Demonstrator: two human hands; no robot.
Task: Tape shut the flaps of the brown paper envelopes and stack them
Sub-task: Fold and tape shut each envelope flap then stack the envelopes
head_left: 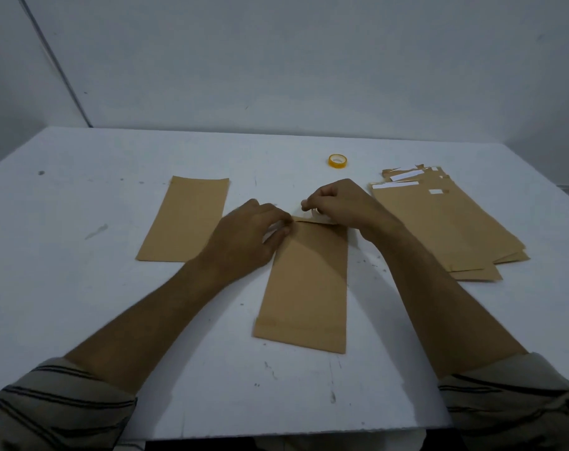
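Two rolled, dark-striped grey sleeves (58, 405) sit at the near corners of the flat white table (81, 320), with bare forearms reaching away from the near edge. Between them, in the middle of the table, lies a long flat brown paper envelope (305, 281). Its long axis runs from the near edge toward the far edge, leaning slightly to the right. The folded bottom seam points at the person and the flap (309, 219) points away.

The left hand (244, 239) rests on the envelope's far left corner, its fingers curled and gripping that corner. The right hand (338, 203) is at the far right end, fingers bunched, with thumb and forefinger pinching a pale strip (312, 214) just over the flap. Whether this is tape is too small to tell.

Toward the left edge lies a second single brown paper envelope (185, 219), flat, with its long axis also near to far. Toward the right edge is a fanned pile of brown paper envelopes (439, 222), with white strips (397, 186) at their far ends. Beyond the hands, nearer the far edge, lies a small yellow roll of tape (337, 161), flat and apart from everything else.
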